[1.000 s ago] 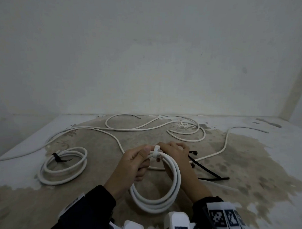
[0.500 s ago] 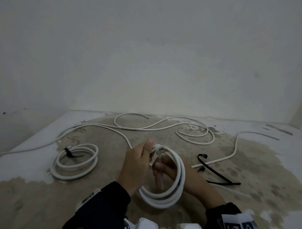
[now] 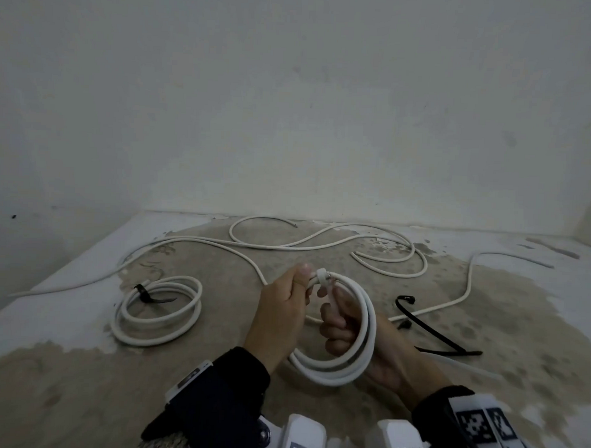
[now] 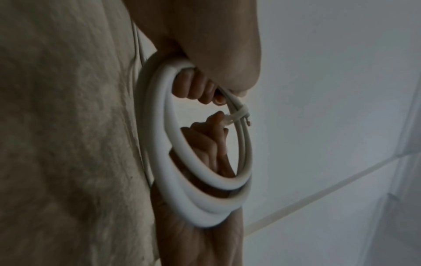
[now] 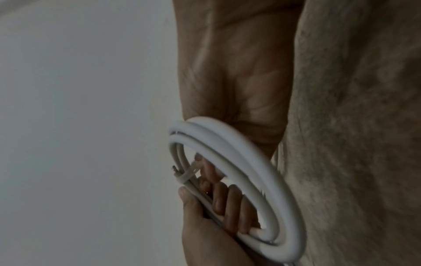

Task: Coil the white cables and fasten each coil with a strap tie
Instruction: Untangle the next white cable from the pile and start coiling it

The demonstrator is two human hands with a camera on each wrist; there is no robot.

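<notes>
I hold a coiled white cable (image 3: 361, 357) upright above the stained floor. My left hand (image 3: 300, 286) grips the top of the coil just beside a white strap tie (image 3: 321, 277) looped round the strands. My right hand (image 3: 333, 314) reaches through the loop, its fingers curled and pinching the tie's tail. In the left wrist view the tie (image 4: 239, 115) wraps the coil (image 4: 159, 136), with the right hand's fingers (image 4: 212, 142) just below it. The right wrist view shows the tie (image 5: 187, 175) on the coil (image 5: 248, 172) and the left hand (image 5: 205, 228) gripping the strands.
A second white coil (image 3: 156, 319) bound with a black tie (image 3: 144, 294) lies on the floor to the left. Loose white cables (image 3: 320, 246) snake across the back near the wall. Black strap ties (image 3: 427, 332) lie on the floor to the right.
My right hand left the top of the coil, came inside the loop and drew the tie's tail downward. My left hand kept its grip at the top.
</notes>
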